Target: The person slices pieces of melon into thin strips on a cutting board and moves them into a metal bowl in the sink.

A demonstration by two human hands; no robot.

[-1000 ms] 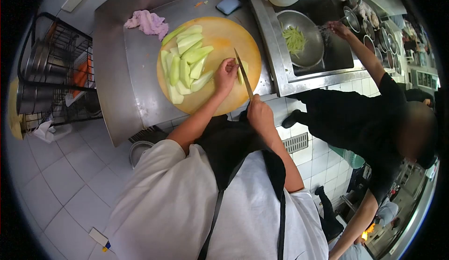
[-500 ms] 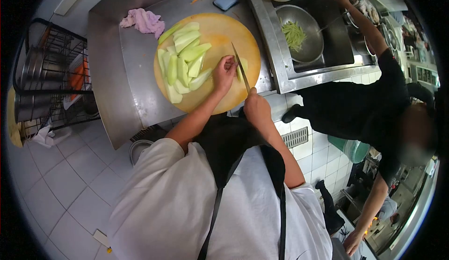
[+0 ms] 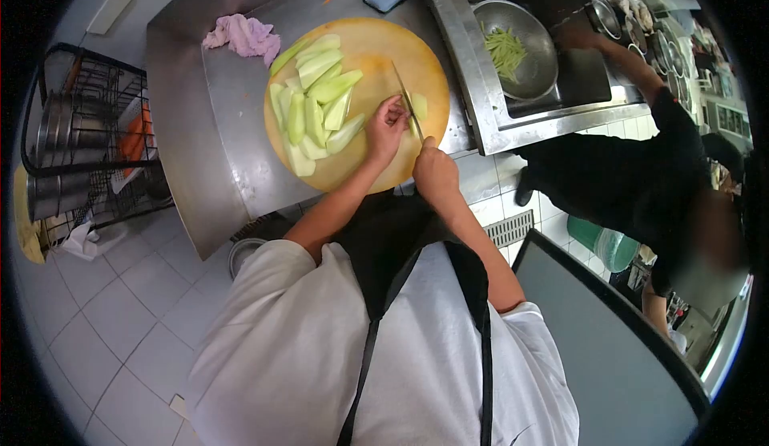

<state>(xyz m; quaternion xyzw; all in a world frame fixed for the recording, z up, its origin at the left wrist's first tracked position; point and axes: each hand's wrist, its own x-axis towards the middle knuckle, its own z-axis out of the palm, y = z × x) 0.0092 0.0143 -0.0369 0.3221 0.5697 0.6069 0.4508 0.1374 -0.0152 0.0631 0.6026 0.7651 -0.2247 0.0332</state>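
While the right hand (image 3: 436, 175) grips one steel knife (image 3: 405, 97), the left hand (image 3: 386, 129) pins one pale green melon piece (image 3: 417, 108) on the round wooden board (image 3: 384, 49), upper centre; roughly a dozen smooth cut strips (image 3: 314, 105) lie alongside

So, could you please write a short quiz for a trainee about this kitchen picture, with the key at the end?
1. Multiple choice: what does the right hand hold?
A. a ladle
B. a knife
C. a sponge

2. True or false: the pile of pale green slices lies on the round wooden cutting board, to the left of the left hand.

3. Fill in the missing word: the green strips lie in a metal ____ in the sink.

Key:
1. B
2. True
3. bowl
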